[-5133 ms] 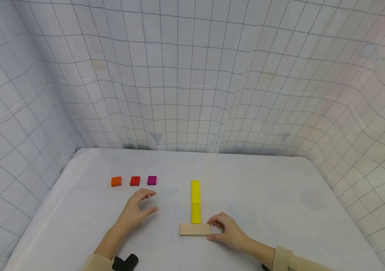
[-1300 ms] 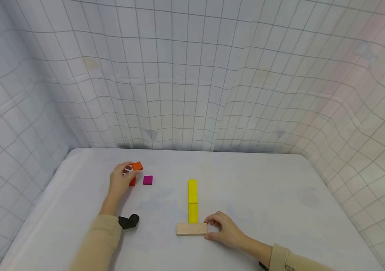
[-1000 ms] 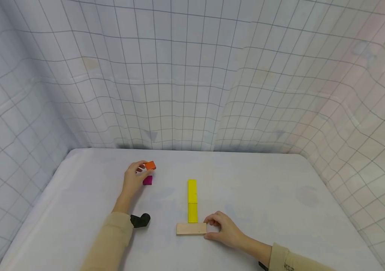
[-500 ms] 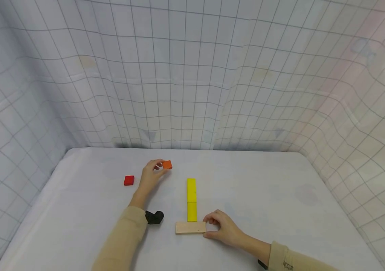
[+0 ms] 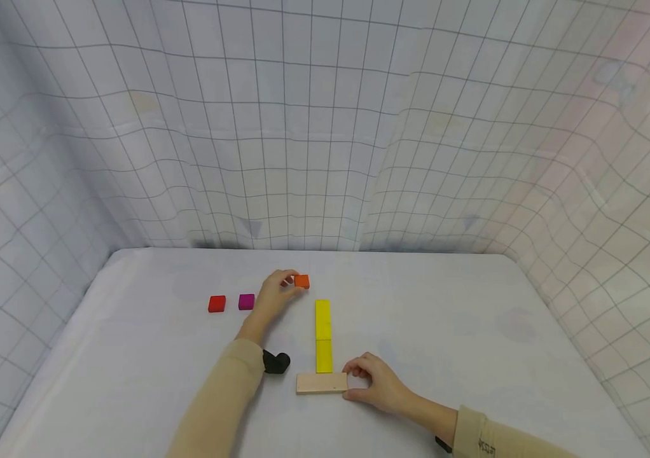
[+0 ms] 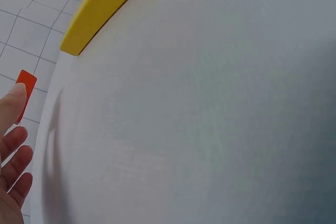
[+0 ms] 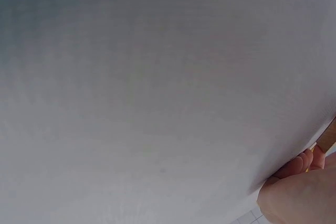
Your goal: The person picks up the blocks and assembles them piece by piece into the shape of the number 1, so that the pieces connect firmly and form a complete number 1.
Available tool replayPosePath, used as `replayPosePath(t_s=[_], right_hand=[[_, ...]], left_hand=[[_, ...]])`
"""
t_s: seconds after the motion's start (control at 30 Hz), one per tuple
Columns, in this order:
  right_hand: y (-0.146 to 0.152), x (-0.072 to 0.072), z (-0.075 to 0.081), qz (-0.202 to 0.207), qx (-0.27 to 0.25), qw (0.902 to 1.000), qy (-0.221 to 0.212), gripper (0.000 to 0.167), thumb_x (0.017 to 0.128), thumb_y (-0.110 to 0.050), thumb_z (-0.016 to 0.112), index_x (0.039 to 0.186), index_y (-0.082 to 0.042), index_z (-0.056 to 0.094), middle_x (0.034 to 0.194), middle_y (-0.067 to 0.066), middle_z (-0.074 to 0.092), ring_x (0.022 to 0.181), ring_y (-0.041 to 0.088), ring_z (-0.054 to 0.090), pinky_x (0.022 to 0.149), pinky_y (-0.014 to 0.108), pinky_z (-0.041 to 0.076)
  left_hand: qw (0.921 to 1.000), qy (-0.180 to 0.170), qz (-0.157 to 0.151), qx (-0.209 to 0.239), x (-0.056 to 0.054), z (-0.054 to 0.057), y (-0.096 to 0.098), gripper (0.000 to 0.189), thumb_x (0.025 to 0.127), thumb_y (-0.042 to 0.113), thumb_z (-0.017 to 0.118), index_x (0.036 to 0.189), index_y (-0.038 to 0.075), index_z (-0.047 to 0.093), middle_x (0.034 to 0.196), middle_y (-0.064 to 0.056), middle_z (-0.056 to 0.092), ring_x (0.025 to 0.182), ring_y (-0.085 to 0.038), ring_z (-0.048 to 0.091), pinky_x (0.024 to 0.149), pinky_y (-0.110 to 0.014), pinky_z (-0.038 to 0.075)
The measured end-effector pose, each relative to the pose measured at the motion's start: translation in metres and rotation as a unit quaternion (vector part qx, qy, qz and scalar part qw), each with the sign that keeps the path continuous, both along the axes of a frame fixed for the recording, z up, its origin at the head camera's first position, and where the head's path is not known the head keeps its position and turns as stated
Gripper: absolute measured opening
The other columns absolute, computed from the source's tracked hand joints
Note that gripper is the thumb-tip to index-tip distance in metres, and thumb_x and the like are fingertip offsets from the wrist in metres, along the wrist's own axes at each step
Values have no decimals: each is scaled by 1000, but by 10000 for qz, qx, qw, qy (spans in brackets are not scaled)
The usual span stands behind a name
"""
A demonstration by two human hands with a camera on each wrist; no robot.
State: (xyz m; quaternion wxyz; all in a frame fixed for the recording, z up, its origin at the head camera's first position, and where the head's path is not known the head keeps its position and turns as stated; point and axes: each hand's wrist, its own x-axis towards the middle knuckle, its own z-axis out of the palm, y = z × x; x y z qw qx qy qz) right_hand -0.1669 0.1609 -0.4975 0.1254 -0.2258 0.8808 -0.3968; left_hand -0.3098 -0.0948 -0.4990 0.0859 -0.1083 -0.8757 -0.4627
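Observation:
My left hand pinches an orange block between thumb and fingertips, just beyond and left of the far end of a yellow strip. In the left wrist view that orange block shows above the thumb, raised off the table. Two yellow blocks lie end to end, pointing away from me. Across their near end lies a plain wooden block, forming an upside-down T. My right hand holds the right end of this wooden block, thumb at the near corner and fingers at the far one.
A red block and a purple block lie on the white table, left of the left hand. A grid-patterned curtain encloses the back and sides. Black wrist mounts stick out from the sleeves.
My left hand has picked up the orange block from the left end of the row and carried it right, past the red and purple blocks. The right hand stays at the wooden block.

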Motion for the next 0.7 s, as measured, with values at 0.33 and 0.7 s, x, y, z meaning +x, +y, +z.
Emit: replayPosePath(t_s=[0.33, 0.7], right_hand=[[0, 0, 1, 11, -2, 10000, 27, 30, 74, -20, 76, 99, -12, 61, 83, -4, 47, 79, 9, 43, 73, 20, 40], [0, 0, 1, 20, -10, 10000, -40, 31, 74, -21, 76, 99, -11, 61, 83, -4, 46, 79, 9, 42, 72, 20, 39]], left_hand=[[9989, -63, -268, -391, -5, -7, 12, 33, 78, 15, 72, 108, 6, 62, 89, -8, 56, 84, -24, 48, 78, -37, 41], [9962, 125, -334, -791, -6, -9, 21, 34, 76, 19, 74, 107, 7, 66, 90, -10, 58, 83, -25, 50, 80, -41, 40]])
